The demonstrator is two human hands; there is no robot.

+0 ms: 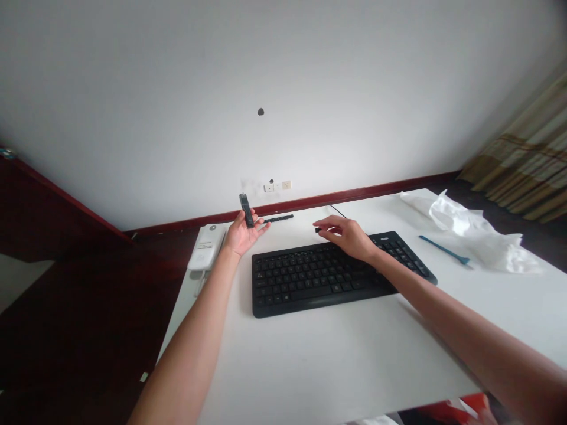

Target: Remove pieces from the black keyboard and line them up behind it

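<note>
My left hand (243, 235) is raised palm-up at the table's far left and holds a small dark bar-shaped object (246, 211) upright between thumb and fingers. My right hand (349, 235) hovers over the upper edge of a black keyboard (310, 277), fingers slightly spread, fingertips next to a tiny black piece (318, 229) on the white table (336, 360). Whether the fingers touch that piece cannot be told. A thin black strip (279, 218) lies just beyond the keyboard.
A white rectangular device (206, 248) rests at the table's left edge. A blue thin tool (445, 250) and crumpled white plastic (473, 233) lie at the right. A black cable (339, 211) runs off the far edge. Wall sockets (277, 186) sit behind.
</note>
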